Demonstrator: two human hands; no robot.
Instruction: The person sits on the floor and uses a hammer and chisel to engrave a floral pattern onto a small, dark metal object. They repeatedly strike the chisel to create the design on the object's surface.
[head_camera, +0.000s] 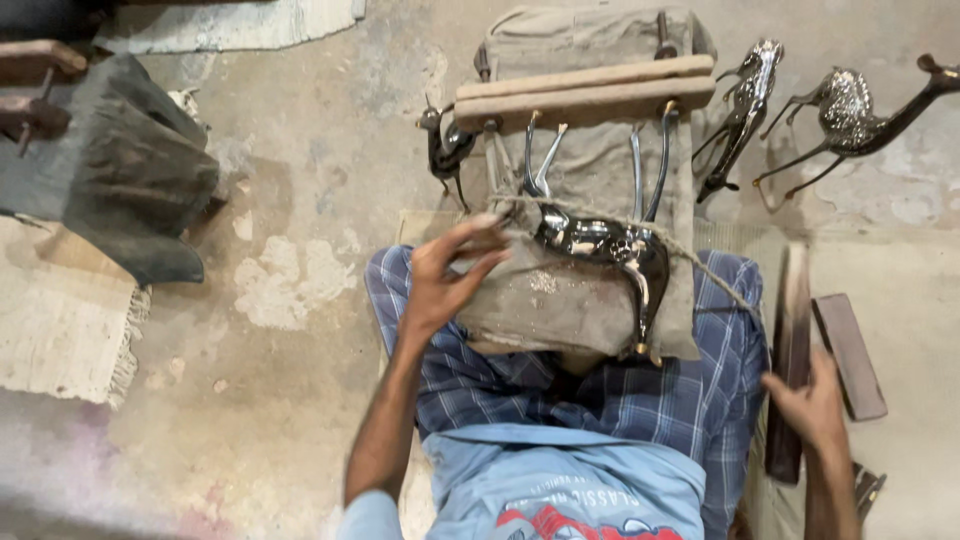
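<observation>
A shiny metal deer figure (600, 240) lies upside down on a grey cloth pad (560, 300) over my lap, its legs pointing up toward two wooden bars (585, 90). A rope (700, 262) runs across the figure. My left hand (445, 275) rests on the cloth and the rope's end beside the figure's rear. Down at my right side, my right hand (810, 405) grips a long dark wooden stick (790, 360).
Two finished metal deer (745, 105) (860, 115) lie on the concrete floor at the upper right, a darker one (445, 150) left of the bars. A flat wooden block (848, 355) lies at the right. Dark cloth (130, 170) and a fringed mat (60, 310) are at the left.
</observation>
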